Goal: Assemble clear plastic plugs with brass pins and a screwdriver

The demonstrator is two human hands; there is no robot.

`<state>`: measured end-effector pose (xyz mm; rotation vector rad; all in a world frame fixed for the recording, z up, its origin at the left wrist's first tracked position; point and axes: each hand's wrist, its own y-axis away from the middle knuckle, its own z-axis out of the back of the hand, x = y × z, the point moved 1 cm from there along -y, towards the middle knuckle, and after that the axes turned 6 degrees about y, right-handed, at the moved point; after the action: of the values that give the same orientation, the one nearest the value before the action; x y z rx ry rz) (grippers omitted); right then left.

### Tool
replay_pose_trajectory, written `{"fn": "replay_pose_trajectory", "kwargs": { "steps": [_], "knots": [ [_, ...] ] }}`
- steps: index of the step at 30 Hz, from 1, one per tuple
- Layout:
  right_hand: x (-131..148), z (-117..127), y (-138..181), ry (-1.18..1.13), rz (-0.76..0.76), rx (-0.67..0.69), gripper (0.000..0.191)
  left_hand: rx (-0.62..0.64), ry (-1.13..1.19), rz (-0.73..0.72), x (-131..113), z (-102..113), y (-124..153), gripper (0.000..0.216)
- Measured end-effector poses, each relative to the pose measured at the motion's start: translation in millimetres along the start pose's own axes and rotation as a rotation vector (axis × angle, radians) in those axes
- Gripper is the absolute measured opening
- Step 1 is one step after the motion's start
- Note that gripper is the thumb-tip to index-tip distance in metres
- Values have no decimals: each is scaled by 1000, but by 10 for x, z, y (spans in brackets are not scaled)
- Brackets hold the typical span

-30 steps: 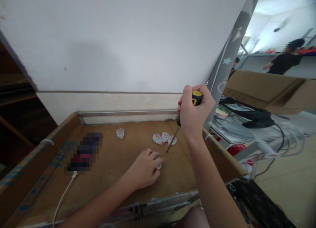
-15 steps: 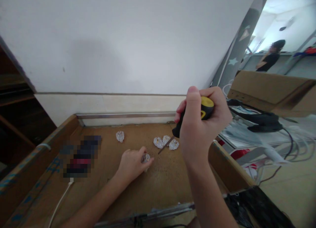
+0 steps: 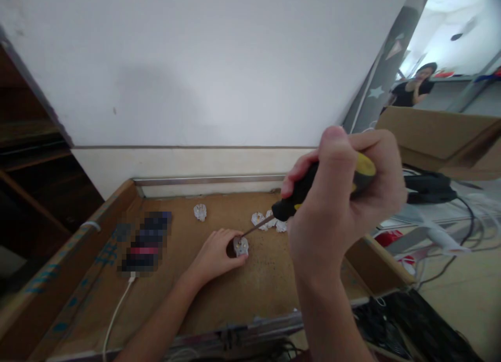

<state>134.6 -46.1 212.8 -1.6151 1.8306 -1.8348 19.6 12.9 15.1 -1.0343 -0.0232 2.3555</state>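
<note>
My left hand (image 3: 215, 255) rests on the wooden board, thumb and fingers closed around the sides of a small clear plastic piece (image 3: 241, 248) with brass-coloured metal parts. In my right hand (image 3: 344, 205) is a screwdriver (image 3: 287, 209) with a black and yellow handle, gripped in a fist. Its thin shaft slants down to the left, and the tip meets the top of the plastic piece near a metal part. Several similar clear pieces (image 3: 257, 220) lie behind the shaft, partly hidden by the handle. One more clear piece (image 3: 200, 211) sits alone farther left.
A blurred-out phone-like object (image 3: 146, 242) with a white cable (image 3: 117, 310) lies at left. Raised wooden edges (image 3: 385, 268) border the board, and a white wall stands behind. At right are a cardboard box (image 3: 438, 135) and cables. A person (image 3: 415, 90) is in the background.
The screwdriver tip has moved left from above the board onto the held piece. My left hand has turned the piece's metal parts into view. The camera view has shifted slightly.
</note>
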Motion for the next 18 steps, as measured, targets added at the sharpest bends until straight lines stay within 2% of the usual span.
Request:
{"fn": "replay_pose_trajectory", "kwargs": {
  "steps": [5, 10, 18],
  "knots": [
    [-57, -73, 67, -41, -19, 65, 31, -21, -3, -19, 21, -5, 21, 33],
    [-185, -52, 27, -54, -40, 4, 35, -40, -16, -38, 42, -22, 25, 35],
    [-145, -13, 48, -74, -50, -10, 31, -49, -51, -13, 43, -20, 14, 36]
  ]
}}
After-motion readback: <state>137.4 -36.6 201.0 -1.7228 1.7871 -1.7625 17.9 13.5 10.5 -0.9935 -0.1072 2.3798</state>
